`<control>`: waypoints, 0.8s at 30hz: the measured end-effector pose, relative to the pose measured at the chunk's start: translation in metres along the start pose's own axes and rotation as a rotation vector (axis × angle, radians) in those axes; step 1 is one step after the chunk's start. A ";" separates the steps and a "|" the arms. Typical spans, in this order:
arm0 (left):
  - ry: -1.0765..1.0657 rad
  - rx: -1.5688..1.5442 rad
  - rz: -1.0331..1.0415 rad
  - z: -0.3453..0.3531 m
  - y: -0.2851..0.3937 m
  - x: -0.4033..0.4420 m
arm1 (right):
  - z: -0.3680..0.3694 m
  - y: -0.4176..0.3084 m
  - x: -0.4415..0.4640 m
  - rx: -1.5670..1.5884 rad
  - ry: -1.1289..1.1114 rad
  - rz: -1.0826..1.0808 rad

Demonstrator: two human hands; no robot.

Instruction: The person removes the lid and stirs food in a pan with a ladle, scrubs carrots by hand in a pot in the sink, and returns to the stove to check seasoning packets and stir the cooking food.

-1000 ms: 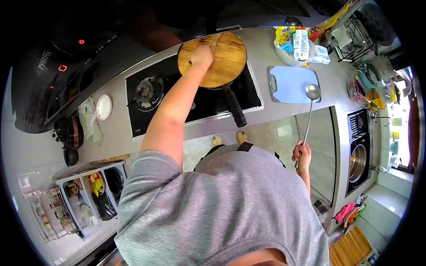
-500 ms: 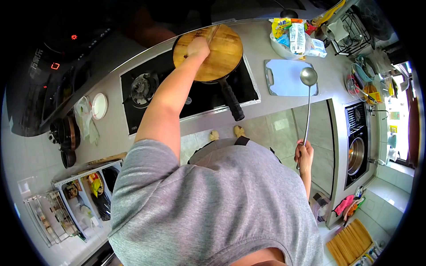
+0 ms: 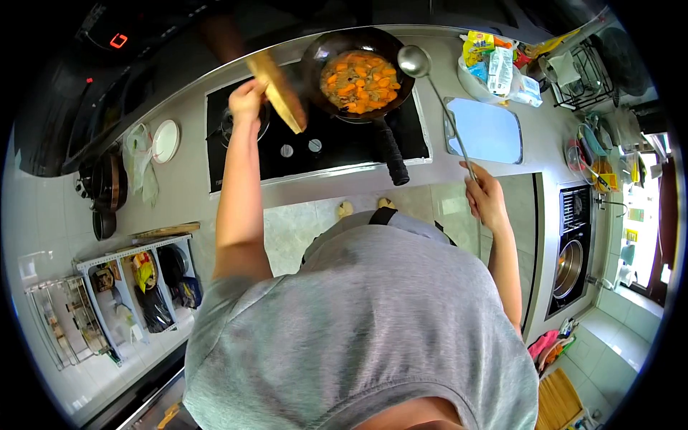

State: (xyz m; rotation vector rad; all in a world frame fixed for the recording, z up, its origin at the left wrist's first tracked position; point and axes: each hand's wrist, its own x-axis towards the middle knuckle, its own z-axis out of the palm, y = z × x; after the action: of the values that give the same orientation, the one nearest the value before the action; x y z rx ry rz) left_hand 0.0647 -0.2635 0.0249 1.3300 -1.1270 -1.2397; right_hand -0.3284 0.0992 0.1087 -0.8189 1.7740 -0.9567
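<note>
My left hand (image 3: 247, 99) is closed on the round wooden lid (image 3: 282, 92), which is tilted nearly on edge over the left part of the stove. Uncovered beside it stands a black wok (image 3: 324, 50), its wrapped handle (image 3: 391, 150) pointing toward me. Orange chunks that look like carrot (image 3: 362, 82) lie in brownish liquid inside. My right hand (image 3: 487, 195) grips the long handle of a metal ladle (image 3: 413, 61). The ladle's bowl is at the wok's right rim; whether it touches the rim I cannot tell.
The black cooktop (image 3: 344, 153) has a second burner at left, partly hidden by my left hand. A pale blue cutting board (image 3: 485, 131) lies right of the wok, below a bowl of packets (image 3: 494, 68). A white plate (image 3: 166, 140) sits far left; a sink (image 3: 570, 269) is at right.
The lid has come off the wok and moved left in my left hand, showing the food. My right hand has raised the ladle toward the wok's right rim.
</note>
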 end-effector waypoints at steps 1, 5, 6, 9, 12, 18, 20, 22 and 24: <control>0.013 -0.142 -0.046 -0.018 0.003 -0.017 | 0.006 -0.007 0.013 -0.080 -0.029 0.002; 0.181 -0.532 -0.096 -0.088 -0.018 -0.072 | 0.021 0.007 0.084 -0.547 0.008 -0.221; 0.178 -0.615 -0.095 -0.106 -0.026 -0.082 | 0.024 0.009 0.098 -0.547 0.004 -0.222; 0.212 -0.617 -0.087 -0.142 -0.029 -0.125 | 0.035 -0.005 0.121 -0.906 0.166 -0.390; 0.282 -0.641 -0.058 -0.185 -0.057 -0.150 | 0.041 0.011 0.150 -0.992 0.233 -0.564; 0.414 -0.798 -0.026 -0.208 -0.050 -0.189 | 0.056 -0.022 0.145 0.006 -0.355 0.178; 0.382 -0.809 -0.010 -0.220 -0.058 -0.195 | 0.056 -0.025 0.142 0.061 -0.416 0.216; 0.348 -0.820 0.002 -0.229 -0.065 -0.198 | 0.059 -0.030 0.119 -0.220 -0.353 0.046; 0.384 -0.748 0.000 -0.232 -0.069 -0.198 | 0.060 -0.050 0.091 -0.383 -0.296 -0.008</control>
State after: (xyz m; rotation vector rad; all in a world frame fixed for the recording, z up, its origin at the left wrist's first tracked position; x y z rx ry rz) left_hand 0.2862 -0.0464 -0.0164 0.9233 -0.3260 -1.1702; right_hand -0.2981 -0.0163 0.0995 -1.1442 1.7128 -0.4710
